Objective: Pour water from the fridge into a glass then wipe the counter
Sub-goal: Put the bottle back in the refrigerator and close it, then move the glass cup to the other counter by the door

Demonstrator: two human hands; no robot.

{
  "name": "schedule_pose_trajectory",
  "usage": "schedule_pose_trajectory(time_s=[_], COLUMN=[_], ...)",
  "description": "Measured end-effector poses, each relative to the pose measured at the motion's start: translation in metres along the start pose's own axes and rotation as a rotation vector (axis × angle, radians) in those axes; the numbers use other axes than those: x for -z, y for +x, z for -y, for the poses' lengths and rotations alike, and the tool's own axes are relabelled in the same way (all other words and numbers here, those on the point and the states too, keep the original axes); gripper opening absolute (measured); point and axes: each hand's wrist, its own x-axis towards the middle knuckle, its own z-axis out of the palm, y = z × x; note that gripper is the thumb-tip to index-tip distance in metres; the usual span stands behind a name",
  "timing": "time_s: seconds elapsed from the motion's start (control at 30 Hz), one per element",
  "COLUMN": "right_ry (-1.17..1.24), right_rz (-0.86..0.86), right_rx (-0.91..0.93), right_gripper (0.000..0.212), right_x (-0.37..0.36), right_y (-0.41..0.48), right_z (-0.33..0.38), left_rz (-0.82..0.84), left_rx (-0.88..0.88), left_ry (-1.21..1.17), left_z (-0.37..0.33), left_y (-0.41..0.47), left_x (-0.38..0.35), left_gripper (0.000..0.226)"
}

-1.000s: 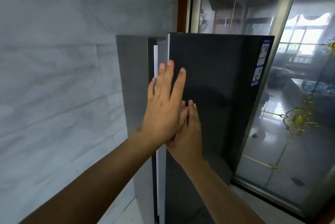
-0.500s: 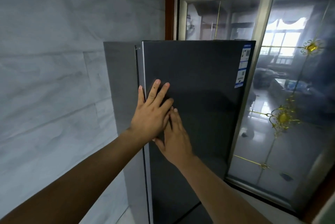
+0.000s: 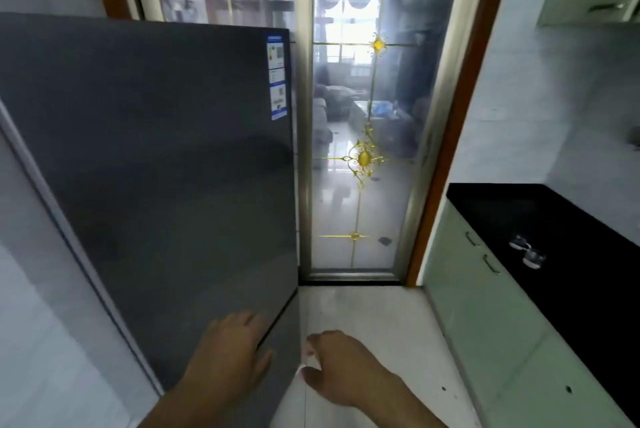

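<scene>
1. One fridge (image 3: pixel 156 157) fills the left half of the view. It is dark grey, its front reads as closed, and one strip of blue-and-white labels (image 3: pixel 277 76) runs down near the top right corner.
2. Two hands show, both low in the frame and apart from each other, and neither holds anything.
3. The left hand (image 3: pixel 228 355) is seen from the back with its fingers relaxed. It lies over the slanted seam low on the fridge front; whether it touches the surface cannot be told.
4. The right hand (image 3: pixel 341 367) hangs just off the fridge's right edge, above the pale floor (image 3: pixel 363 316), with its fingers loosely curled towards the left.
5. One black bench (image 3: pixel 571 289) runs along the right side, well apart from the hands.
6. Two small clear things (image 3: pixel 526 251) stand close together on the bench; they are too blurred to name, though they could be glasses.
7. Below the bench are pale green cabinet fronts (image 3: pixel 485 316) with two dark handles (image 3: pixel 471 239).
8. Behind it all is one glass door (image 3: pixel 398 109) in a metal frame, bearing three gold ornaments (image 3: pixel 363 157) (one above the other), with a bright room dimly seen through it.
</scene>
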Motion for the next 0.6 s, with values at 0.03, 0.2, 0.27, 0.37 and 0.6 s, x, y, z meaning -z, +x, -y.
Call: schedule_pose_trajectory(time_s=[0.03, 0.2, 0.27, 0.37, 0.6], right_ry=[0.024, 0.021, 0.01, 0.017, 0.045], right_rz=[-0.017, -0.134, -0.169, -0.218, -0.302], right_rx=[-0.046, -0.197, -0.243, -0.32, -0.529], right_gripper=[0.04, 0.037, 0.038, 0.038, 0.036], right_x=[0.001, 0.018, 0.027, 0.038, 0.049], right_y=[-0.013, -0.08, -0.111, -0.175, -0.335], right_z=[-0.016, -0.092, -0.125, -0.186, -0.311], left_rz=[0.064, 0.18, 0.197, 0.204, 0.275], left_rx=[-0.003, -0.125, -0.173, -0.247, -0.462], left_ry=[-0.048, -0.08, -0.079, -0.074, -0.098], left_z=[-0.017, -0.117, -0.164, -0.249, -0.448], left_y=[0.001, 0.018, 0.026, 0.035, 0.028], left_x=[-0.002, -0.017, -0.022, -0.034, -0.064], left_gripper=[0.032, 0.042, 0.044, 0.045, 0.047])
